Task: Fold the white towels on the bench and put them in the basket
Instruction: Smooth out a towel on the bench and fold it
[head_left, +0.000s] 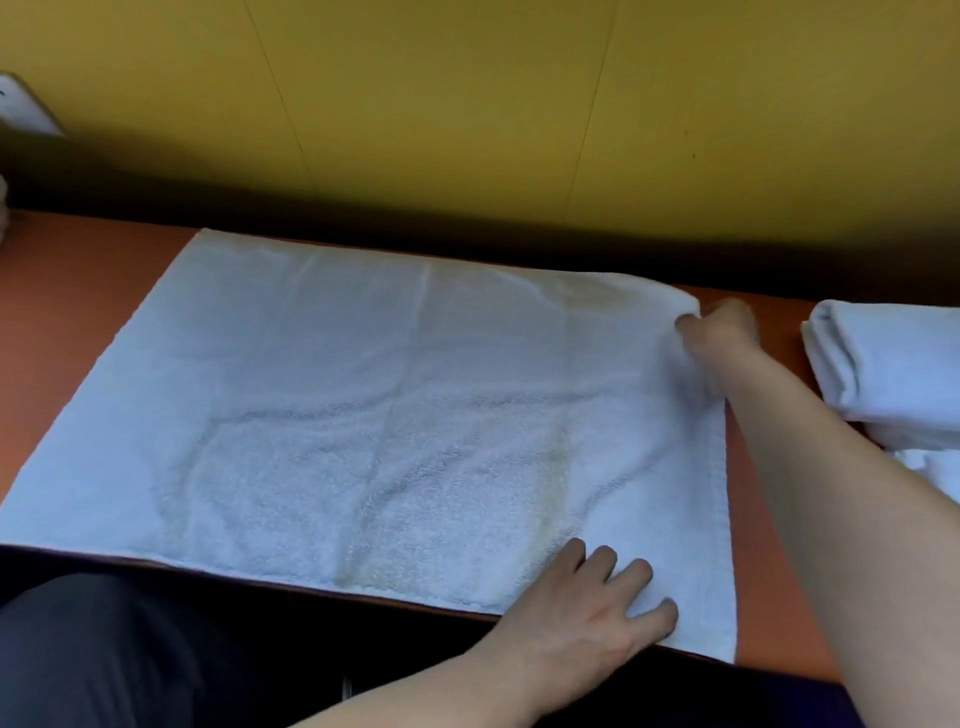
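A white towel lies spread flat across the orange bench, with faint yellowish stains near its middle and far right. My right hand pinches the towel's far right corner. My left hand rests with fingers spread on the near right corner, at the bench's front edge. No basket is in view.
A stack of folded white towels sits on the bench at the right edge. A yellow wall stands right behind the bench. A white object shows at the far left. My dark-trousered leg is below the front edge.
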